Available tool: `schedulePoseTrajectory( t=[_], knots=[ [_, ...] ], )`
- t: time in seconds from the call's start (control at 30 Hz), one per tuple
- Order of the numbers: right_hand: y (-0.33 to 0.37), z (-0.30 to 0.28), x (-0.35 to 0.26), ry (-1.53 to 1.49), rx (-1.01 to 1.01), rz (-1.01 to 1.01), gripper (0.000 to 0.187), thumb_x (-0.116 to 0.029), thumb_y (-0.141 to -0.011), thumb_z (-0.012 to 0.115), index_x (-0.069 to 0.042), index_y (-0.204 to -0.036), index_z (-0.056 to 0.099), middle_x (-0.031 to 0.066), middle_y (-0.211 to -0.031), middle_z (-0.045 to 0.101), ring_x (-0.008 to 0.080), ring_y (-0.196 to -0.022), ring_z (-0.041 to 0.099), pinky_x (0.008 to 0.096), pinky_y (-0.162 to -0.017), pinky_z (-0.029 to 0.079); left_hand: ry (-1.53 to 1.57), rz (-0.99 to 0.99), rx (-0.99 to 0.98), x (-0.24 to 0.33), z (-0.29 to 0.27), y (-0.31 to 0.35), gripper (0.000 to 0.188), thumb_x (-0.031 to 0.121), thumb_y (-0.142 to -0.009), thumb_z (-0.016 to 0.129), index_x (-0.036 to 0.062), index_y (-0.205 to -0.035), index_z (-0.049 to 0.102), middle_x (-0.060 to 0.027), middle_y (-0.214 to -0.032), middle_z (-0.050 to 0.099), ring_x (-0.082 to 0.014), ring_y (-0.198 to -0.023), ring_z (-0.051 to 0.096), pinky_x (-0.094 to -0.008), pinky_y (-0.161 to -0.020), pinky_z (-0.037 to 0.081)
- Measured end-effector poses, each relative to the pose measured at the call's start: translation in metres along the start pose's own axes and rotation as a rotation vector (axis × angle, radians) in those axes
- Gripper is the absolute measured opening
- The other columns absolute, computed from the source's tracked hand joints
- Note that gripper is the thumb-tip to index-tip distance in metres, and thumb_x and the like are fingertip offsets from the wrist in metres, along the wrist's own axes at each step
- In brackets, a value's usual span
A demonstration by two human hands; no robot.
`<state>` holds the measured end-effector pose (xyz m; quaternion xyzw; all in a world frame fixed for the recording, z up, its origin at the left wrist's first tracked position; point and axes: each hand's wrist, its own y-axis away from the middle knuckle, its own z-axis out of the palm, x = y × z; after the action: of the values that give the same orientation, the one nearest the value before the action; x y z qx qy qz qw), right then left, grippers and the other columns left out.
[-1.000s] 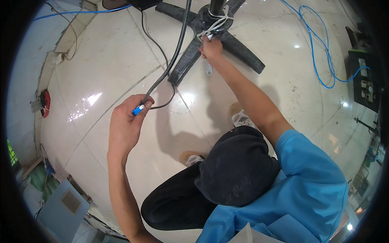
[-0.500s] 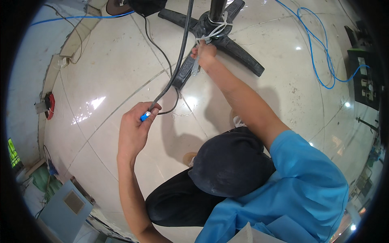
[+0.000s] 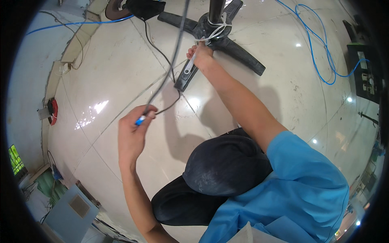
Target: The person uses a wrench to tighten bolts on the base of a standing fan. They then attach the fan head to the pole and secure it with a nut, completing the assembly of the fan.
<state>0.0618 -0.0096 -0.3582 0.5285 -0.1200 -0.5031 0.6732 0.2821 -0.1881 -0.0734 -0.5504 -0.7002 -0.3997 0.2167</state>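
Observation:
My left hand is closed on a thick black cable that runs up past the top edge. A small blue-and-white piece sticks out between its fingers; its kind is unclear. My right hand reaches to the black stand base, closed around a slim grey-white tool with a hole at its end. The tool points down along one foot of the base; its upper end is hidden by the hand. White cord is tied around the pole just above my right fingers.
A thinner black cord crosses the floor beside the stand. Blue cable lies looped at the right, near a black box. At the left wall hangs a red-and-black object. A blue-grey panel stands lower left.
The thick cable has swung left and is blurred, and my left hand has shifted slightly left. The tool's lower end has turned left over the foot as my right hand rotated.

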Motion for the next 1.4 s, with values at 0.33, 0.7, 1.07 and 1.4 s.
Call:
schedulePoseTrajectory(
  t=[0.33,0.7,1.07,1.4],
  knots=[
    [0.002,0.039,0.022,-0.256,0.038,-0.151,0.05,-0.051,-0.112,0.043,-0.008,-0.087,0.05,0.0019,-0.064,0.047,0.0133,-0.047,0.041,0.0298,-0.044,0.032,0.03,-0.017,0.067,0.001,-0.006,0.002,0.02,0.017,-0.102,0.068,-0.0015,-0.107,0.074,-0.0063,-0.089,0.072,-0.0142,-0.087,0.063,-0.0281,-0.084,0.049],
    [0.086,-0.144,-0.11,1.1,-0.255,-0.127,0.046,-0.046,-0.109,0.054,-0.002,-0.095,0.061,0.0051,-0.065,0.058,0.0135,-0.047,0.047,0.0326,-0.042,0.038,0.219,0.129,0.216,0.036,0.006,-0.047,0.027,0.027,-0.106,0.063,0.0014,-0.107,0.072,0.0028,-0.084,0.065,-0.0016,-0.068,0.04,-0.0199,-0.061,0.028],
    [-0.019,-0.094,-0.248,1.359,-0.599,-0.398,0.03,-0.032,-0.105,0.059,-0.003,-0.104,0.067,0.0045,-0.064,0.059,0.0132,-0.048,0.051,0.0321,-0.043,0.039,0.275,0.018,0.46,0.092,0.007,-0.065,0.016,0.017,-0.105,0.065,0.0054,-0.117,0.063,0.002,-0.089,0.057,-0.0013,-0.066,0.034,-0.0201,-0.056,0.023],
    [-0.07,-0.047,-0.252,1.623,-0.884,-0.14,0.03,-0.034,-0.103,0.062,-0.005,-0.097,0.066,0.0055,-0.065,0.061,0.0146,-0.046,0.047,0.0335,-0.042,0.036,-0.001,0.344,0.285,0.16,0.064,-0.14,0.062,0.017,-0.103,0.069,-0.0026,-0.153,0.039,-0.0033,-0.102,0.059,-0.0035,-0.075,0.045,-0.0176,-0.063,0.033]
  ],
)
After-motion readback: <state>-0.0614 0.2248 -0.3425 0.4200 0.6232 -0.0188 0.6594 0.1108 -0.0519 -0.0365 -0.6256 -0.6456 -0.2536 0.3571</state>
